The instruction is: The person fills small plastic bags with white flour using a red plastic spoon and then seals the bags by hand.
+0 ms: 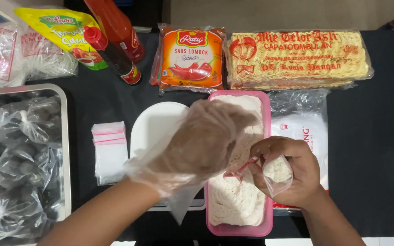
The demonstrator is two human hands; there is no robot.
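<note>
My left hand (201,141), inside a loose clear plastic glove, reaches across a pink tray (267,136) filled with white shredded or powdery stuff (235,200). Its fingers meet the red-lined mouth of a small clear zip bag (277,171). My bare right hand (292,171) grips that bag, which holds a little of the white stuff. Both hands hover over the tray's right half.
A white plate (153,123) on a scale and a stack of small zip bags (110,150) lie left of the tray. Further left is a metal tray (64,150) of bagged dark balls. Sauce bottles (115,50), an orange sauce packet (190,57), a noodle pack (297,59) and a white bag (302,132) line the back.
</note>
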